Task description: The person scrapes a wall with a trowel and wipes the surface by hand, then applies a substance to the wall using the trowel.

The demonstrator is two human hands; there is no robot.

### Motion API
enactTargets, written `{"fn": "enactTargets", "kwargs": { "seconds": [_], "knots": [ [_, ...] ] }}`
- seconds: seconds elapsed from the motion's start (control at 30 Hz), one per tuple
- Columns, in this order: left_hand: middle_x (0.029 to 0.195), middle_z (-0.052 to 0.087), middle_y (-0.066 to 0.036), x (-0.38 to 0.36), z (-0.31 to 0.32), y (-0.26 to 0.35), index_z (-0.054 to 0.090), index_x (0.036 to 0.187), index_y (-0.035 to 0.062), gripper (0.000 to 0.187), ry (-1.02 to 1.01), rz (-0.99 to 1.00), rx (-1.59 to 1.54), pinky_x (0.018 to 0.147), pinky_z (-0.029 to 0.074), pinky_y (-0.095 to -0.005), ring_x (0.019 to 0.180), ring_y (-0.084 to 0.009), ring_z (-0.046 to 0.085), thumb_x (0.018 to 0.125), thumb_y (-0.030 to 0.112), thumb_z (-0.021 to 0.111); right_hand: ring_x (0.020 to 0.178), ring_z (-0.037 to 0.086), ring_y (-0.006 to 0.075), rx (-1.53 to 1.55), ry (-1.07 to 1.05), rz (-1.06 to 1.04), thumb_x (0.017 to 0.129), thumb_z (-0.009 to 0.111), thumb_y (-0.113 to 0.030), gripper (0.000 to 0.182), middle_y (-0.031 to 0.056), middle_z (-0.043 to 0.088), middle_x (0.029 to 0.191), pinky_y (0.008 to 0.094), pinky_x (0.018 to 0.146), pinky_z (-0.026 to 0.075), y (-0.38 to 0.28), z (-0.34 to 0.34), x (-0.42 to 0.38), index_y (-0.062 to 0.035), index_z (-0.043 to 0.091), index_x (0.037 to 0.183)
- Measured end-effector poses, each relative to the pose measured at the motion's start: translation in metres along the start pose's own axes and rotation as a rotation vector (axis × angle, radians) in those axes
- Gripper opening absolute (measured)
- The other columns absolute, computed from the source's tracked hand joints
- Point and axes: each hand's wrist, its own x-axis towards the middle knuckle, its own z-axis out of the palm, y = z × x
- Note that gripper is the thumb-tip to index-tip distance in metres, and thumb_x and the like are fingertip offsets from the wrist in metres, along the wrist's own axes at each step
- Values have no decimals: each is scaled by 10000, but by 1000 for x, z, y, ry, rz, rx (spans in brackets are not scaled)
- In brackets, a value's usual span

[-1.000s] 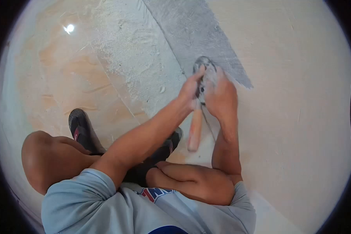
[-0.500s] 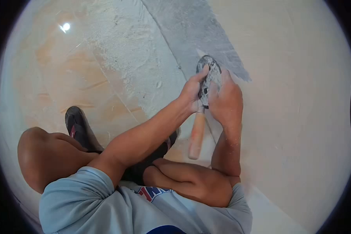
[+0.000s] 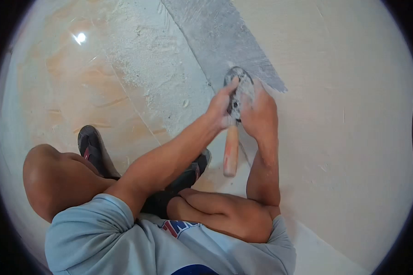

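Note:
Between my hands is a trowel with a rounded, dark head point(image 3: 237, 98) smeared with white material and a worn wooden handle point(image 3: 231, 152) pointing back toward me. My left hand point(image 3: 221, 103) is closed on the head's left side, its thumb lying on top. On the opposite side, my right hand point(image 3: 260, 112) is closed against the head, its fingers slightly blurred. Neither hand is on the handle. Beneath and beyond the trowel lies a grey strip point(image 3: 225, 36) of surface; its contact with the trowel's underside is hidden.
A smooth cream-coloured surface point(image 3: 335, 114) spreads to the right. White powder and crumbs point(image 3: 147, 59) cover the floor left of a dark seam. Orange-stained flooring point(image 3: 82, 91) lies farther left. My bent legs and dark shoes point(image 3: 94, 149) are close below my hands.
Both hands and the trowel have shifted a little to the left. The wooden handle has moved left and slightly up, and now points more directly toward me.

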Motion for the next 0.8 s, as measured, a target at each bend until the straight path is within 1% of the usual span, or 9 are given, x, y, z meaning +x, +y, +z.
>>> {"fn": "enactTargets", "kwargs": {
  "seconds": [0.17,0.23,0.27,0.4,0.47,0.67,0.73,0.77,0.8],
  "knots": [
    [1099,728,-112,2,1,-12,655,1214,50,405,22,22,10,907,584,-397,991,-247,710,1072,412,544,1011,653,517,46,-11,5,950,526,-203,365,308,699,1058,595,886,499,-8,-13,-4,-16,596,1256],
    [1193,712,-137,12,-8,4,631,1259,38,470,83,52,67,971,565,-400,1072,-259,705,1079,454,503,1092,652,482,-75,-73,92,937,586,-186,428,317,673,1168,534,933,510,-15,5,17,19,598,1312],
    [1193,712,-137,13,-14,13,631,1259,38,470,87,45,68,971,565,-400,1072,-259,705,1079,454,503,1053,655,497,-105,-164,90,939,576,-197,414,319,684,1123,547,915,511,-8,16,28,14,605,1294],
    [1204,711,-146,13,-17,15,628,1275,36,491,32,7,93,1009,541,-412,1104,-272,696,1076,467,503,1023,654,512,-72,-90,86,929,575,-178,420,313,695,1088,556,899,514,-16,13,17,-19,608,1316],
    [1100,735,-108,-5,6,3,668,1189,48,368,48,-7,19,917,580,-388,973,-234,711,1082,372,529,1031,662,502,-15,-95,105,927,573,-172,431,318,692,1092,555,899,513,-24,-7,5,-9,602,1325],
    [1058,738,-110,9,-8,19,668,1169,41,389,42,-10,10,906,582,-407,956,-247,715,1074,397,542,1053,658,496,-70,-145,131,932,572,-169,431,338,680,1101,547,910,506,-16,15,24,18,595,1320],
    [1049,737,-104,6,-6,20,670,1171,52,384,63,3,56,897,585,-407,946,-242,717,1071,403,551,1045,652,505,-38,-30,10,932,576,-176,401,340,679,1087,550,910,502,-8,17,19,35,600,1273],
    [1162,720,-120,6,-10,12,645,1240,63,442,57,-19,104,968,551,-392,1083,-249,695,1077,453,515,1045,652,505,-34,-27,7,932,576,-176,401,340,679,1087,550,910,502,-9,14,15,35,600,1273],
    [1166,721,-119,1,-2,6,644,1245,64,442,67,-3,70,962,554,-391,1079,-249,697,1078,451,512,1002,657,516,-23,-23,11,953,535,-202,371,332,691,1040,584,886,498,-10,9,9,17,592,1246]
  ]
}}
